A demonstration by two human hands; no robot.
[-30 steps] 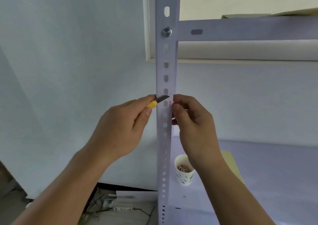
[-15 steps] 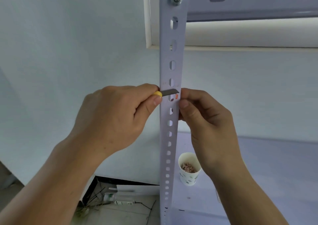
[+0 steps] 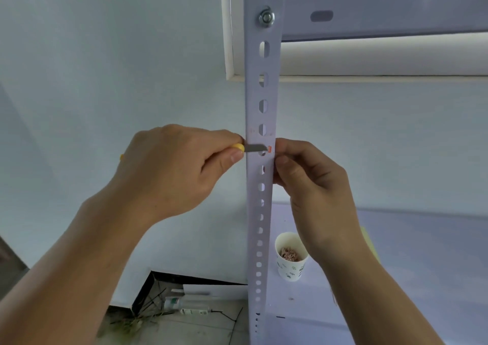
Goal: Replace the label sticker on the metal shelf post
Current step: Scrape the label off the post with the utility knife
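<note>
head view showed the left hand (image 3: 171, 175) clenched round a small knife (image 3: 248, 148), thumb and forefinger pinching its yellow handle right at the left edge of the metal shelf post (image 3: 260, 212). from that grip the grey blade ran to the right, flat across the post's front face, and its tip met a small orange scrap of label sticker (image 3: 269, 148) near the post's right edge, beside one of the slots. just past the scrap, on the opposite side of the post from the knife hand, the right hand (image 3: 311, 186) had its fingers curled and pinched the post's right edge, level with the blade and a little below it. faint reddish marks lay on the post just above the blade. well above both grips a bolt (image 3: 266, 17) fixed a crossbeam (image 3: 383, 12) to the post. below the right wrist a paper cup (image 3: 290, 265) holding pinkish scraps stood upright on the shelf (image 3: 422, 278), just beside the post. under the left forearm, low down by the wall (image 3: 105, 67), some bottles (image 3: 190, 306) lay on the floor among thin dark stalks.
</note>
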